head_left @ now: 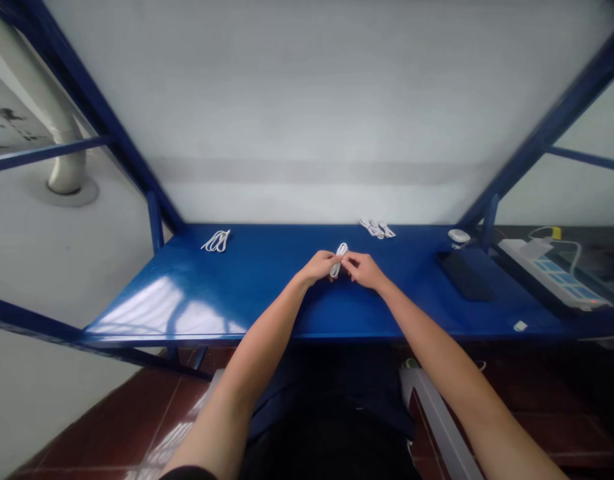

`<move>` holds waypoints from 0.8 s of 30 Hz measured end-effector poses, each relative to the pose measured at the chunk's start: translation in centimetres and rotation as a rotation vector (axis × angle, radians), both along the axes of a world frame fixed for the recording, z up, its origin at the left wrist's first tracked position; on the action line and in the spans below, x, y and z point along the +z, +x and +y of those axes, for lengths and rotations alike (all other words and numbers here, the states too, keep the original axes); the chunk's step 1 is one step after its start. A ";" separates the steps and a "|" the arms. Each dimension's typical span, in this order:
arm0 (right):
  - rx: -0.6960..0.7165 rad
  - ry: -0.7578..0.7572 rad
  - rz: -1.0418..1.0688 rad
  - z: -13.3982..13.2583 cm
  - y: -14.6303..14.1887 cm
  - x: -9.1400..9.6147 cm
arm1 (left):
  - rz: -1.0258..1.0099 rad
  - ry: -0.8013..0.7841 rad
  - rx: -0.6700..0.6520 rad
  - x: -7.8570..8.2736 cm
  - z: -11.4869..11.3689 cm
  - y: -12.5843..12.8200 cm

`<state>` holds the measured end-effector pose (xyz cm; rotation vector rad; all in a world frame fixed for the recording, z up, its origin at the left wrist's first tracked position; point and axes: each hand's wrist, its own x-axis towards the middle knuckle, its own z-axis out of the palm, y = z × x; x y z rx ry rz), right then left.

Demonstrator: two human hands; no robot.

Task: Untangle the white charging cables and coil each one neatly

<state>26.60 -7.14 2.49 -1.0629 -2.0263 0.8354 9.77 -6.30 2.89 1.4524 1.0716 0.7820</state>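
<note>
- The left hand (317, 267) is narrow, its fingers closed in a pinch on the left side of a slim white coiled cable bundle (339, 260), near the middle of the frame.
- The right hand (361, 270) is just as narrow, its fingertips pressing the same bundle from the right. Both hands hold it slightly above the table, and the fingers hide its middle.
- The bundle sits over a glossy blue table top (267, 293), with the two hands almost meeting around it.
- A looped white cable bundle (217, 241) lies by itself near the far edge, left of centre.
- A cluster of white cable bundles (377, 229) lies side by side at the far edge, right of centre. How many it holds is hard to tell.
- So one bundle is in the hands, while the others lie neatly gathered at the far edge.
- Further right on the table lie a round white object (459, 235) and a flat black rectangular pad (464, 277). A small white scrap (520, 326) sits near the front edge.
- At the right of the frame, a white power strip (554, 275) rests on a dark surface.
- Blue steel struts (557, 120) rise at the upper right, against a pale wall (307, 100).
</note>
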 end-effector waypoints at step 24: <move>-0.133 0.005 0.096 0.4 -0.2 -0.5 | -0.018 -0.032 0.101 -0.5 0.2 0.3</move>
